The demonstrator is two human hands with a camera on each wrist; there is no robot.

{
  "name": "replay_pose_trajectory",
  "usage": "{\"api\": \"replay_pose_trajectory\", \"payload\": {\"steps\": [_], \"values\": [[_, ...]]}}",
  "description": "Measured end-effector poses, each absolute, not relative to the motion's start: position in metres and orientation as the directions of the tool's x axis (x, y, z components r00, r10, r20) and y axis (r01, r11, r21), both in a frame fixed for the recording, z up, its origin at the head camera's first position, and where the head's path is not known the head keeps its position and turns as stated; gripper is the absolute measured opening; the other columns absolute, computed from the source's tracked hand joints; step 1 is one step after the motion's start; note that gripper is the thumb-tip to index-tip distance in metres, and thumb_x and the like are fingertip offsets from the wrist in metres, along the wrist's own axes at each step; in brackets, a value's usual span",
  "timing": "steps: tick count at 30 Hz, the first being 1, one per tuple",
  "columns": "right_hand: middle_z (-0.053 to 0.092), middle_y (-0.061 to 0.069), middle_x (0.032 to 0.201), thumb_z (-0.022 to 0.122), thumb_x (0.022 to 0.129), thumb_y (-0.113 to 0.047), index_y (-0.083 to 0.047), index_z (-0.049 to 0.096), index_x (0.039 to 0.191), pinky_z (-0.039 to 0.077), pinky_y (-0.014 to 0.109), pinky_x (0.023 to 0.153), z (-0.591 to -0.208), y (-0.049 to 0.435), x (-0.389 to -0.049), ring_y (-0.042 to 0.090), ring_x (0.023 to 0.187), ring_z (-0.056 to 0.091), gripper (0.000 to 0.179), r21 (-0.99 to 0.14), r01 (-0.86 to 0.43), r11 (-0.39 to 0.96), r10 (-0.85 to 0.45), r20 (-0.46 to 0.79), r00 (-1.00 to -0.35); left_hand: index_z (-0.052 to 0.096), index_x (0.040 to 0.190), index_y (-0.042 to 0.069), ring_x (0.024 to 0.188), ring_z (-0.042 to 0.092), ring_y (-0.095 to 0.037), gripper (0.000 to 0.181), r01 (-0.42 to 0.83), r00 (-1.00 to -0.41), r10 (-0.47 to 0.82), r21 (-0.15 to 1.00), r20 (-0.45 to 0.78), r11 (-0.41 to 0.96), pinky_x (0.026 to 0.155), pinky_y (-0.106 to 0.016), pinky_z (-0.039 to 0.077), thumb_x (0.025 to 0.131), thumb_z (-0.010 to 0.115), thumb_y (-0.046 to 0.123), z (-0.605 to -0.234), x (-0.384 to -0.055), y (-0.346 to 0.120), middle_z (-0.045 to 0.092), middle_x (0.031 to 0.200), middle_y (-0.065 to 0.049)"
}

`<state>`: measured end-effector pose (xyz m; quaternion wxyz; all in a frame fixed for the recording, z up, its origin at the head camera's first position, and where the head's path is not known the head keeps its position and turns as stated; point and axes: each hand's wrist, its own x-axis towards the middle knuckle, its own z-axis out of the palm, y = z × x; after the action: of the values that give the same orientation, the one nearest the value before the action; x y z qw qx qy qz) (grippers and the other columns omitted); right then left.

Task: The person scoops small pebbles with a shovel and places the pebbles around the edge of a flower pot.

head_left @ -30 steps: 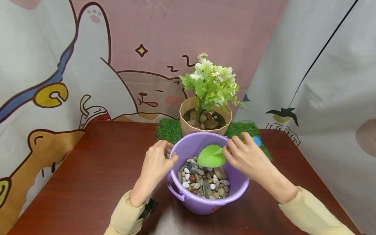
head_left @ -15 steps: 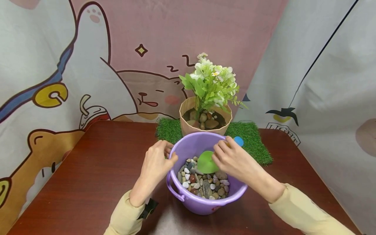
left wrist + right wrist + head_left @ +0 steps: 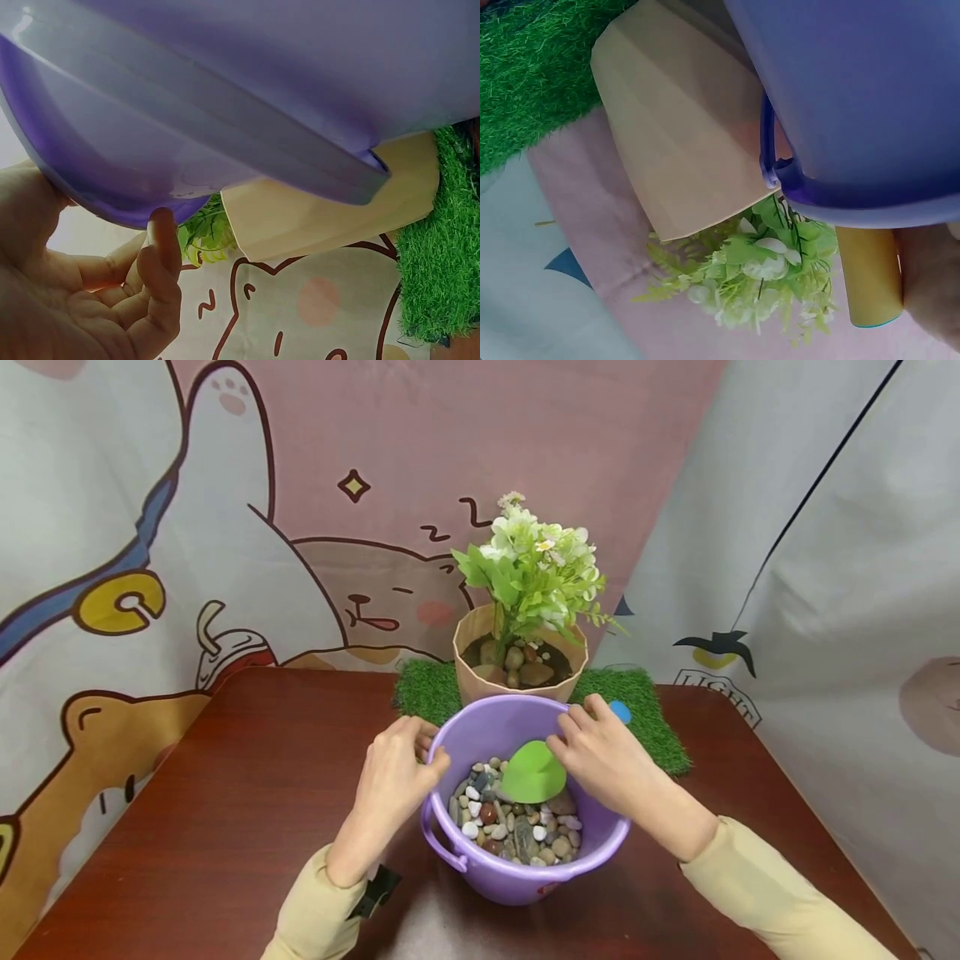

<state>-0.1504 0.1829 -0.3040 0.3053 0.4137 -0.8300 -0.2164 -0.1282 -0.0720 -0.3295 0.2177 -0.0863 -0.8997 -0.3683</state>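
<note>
A purple bucket stands on the table with pebbles covering its bottom. At its left rim my left hand grips the edge, fingers outside and thumb on top; the left wrist view shows the curled fingers by the rim. My right hand, over the bucket's right rim, holds a toy shovel by its handle. The shovel's green blade hangs inside, low over the stones. Its yellow handle appears in the right wrist view, mostly covered by the hand in the head view; a blue end pokes out behind.
Right behind the bucket is a beige flowerpot with white flowers and stones in dark soil. It stands on a green turf mat. The brown table ends at a printed cloth backdrop.
My right hand has moved left and inward with the shovel, and its blade has dropped closer to the pebbles. My left hand keeps its place on the rim. The head view has shifted slightly.
</note>
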Motion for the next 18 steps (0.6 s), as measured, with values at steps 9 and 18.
{"api": "replay_pose_trajectory", "payload": {"steps": [9,18], "values": [[0.052,0.008,0.070,0.037,0.088,-0.006,-0.010,0.060,0.074,0.039,0.043,0.078,-0.3064,0.1767,-0.1442,0.028,0.074,0.052,0.027,0.653,-0.507,0.562,-0.823,0.379,-0.424,0.068,0.085,0.004,0.065,0.060,-0.015,0.016,0.316,-0.888,-0.008,0.622,0.460,0.716,0.060,-0.028,0.048,0.070,0.067,0.008,-0.3306,-0.1284,-0.0720,0.064,0.076,-0.005],[0.052,0.006,0.070,0.055,0.082,-0.008,-0.013,0.060,0.077,0.039,0.046,0.080,-0.3079,0.1790,-0.1461,0.027,0.072,0.052,0.008,0.622,-0.562,0.545,-0.836,0.348,-0.425,0.068,0.086,0.004,0.065,0.060,-0.014,0.016,0.319,-0.888,-0.007,0.627,0.460,0.711,0.060,-0.027,0.047,0.070,0.067,0.008,-0.3309,-0.1286,-0.0718,0.064,0.076,-0.005]]}}
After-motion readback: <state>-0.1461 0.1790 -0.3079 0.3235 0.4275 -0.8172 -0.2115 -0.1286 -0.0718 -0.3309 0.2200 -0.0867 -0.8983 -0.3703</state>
